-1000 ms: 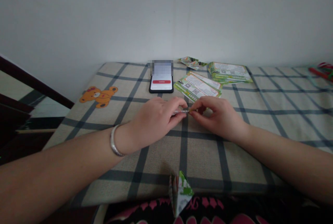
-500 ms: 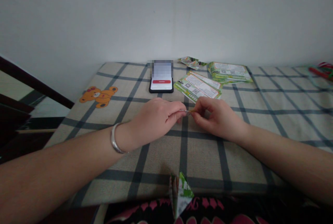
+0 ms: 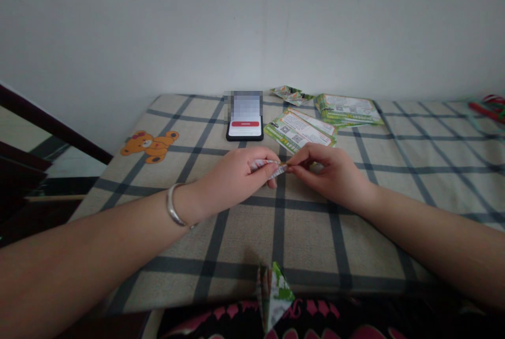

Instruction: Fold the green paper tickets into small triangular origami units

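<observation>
head | folded paper strip (image 3: pixel 272 167) pinched between left hand (image 3: pixel 232 178) and right hand (image 3: pixel 331 173)

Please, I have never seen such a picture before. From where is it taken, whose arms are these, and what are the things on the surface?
There is no machine here. The camera sits on a person's head and looks forward and down, so the two bare arms are that person's own. The left hand, with a silver bracelet on its wrist, and the right hand pinch one small folded paper between their fingertips, over the checked cloth. Behind the hands lie a phone with its screen lit, loose green leaflets and a stack of leaflets. An orange bear is printed on the cloth at the left. Another folded paper piece stands at the near edge.
</observation>
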The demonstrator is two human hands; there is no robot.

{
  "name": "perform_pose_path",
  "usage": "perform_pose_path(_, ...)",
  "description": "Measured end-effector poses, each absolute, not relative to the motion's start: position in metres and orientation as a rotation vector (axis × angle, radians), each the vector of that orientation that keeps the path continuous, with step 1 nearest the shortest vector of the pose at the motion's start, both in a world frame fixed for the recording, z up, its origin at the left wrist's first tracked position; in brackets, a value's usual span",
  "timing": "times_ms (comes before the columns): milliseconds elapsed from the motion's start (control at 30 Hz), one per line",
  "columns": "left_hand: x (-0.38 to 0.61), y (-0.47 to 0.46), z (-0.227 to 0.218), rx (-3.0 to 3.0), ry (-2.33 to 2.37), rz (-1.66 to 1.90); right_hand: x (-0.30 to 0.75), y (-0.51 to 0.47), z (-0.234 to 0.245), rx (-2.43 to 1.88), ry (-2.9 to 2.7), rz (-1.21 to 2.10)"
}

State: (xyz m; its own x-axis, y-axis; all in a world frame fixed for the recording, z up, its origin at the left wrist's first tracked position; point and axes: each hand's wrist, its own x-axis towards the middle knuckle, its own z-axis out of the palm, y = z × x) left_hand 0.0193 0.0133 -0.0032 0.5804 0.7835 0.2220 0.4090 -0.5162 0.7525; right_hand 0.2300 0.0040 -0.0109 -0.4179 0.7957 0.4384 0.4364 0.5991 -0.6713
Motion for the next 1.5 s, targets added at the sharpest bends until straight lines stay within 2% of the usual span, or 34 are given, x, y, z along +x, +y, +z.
perform_pose_path(333,0.017,0.019,-0.003,1.931,0.898,0.618,0.235,0.006,-0.009,-0.765,-2.228,0.374)
perform_pose_path(667,0.015,0.022,-0.003,1.755,0.77,0.57,0.244,0.004,-0.004,-0.587,-2.497,-0.158)
perform_pose_path(867,0.014,0.023,-0.008,1.81,0.765,0.608,0.242,0.001,-0.004,-0.606,-2.503,-0.134)
perform_pose_path(1033,0.016,0.02,-0.006,2.079,0.894,0.724,0.241,0.0,-0.004,-0.602,-2.546,-0.256)
perform_pose_path(1167,0.018,0.017,-0.004,2.305,0.966,0.847,0.237,0.0,-0.004,-0.673,-2.48,-0.011)
perform_pose_path(1500,0.019,0.013,-0.004,2.754,0.806,1.001,0.225,-0.004,-0.005,-1.031,-2.091,0.779)
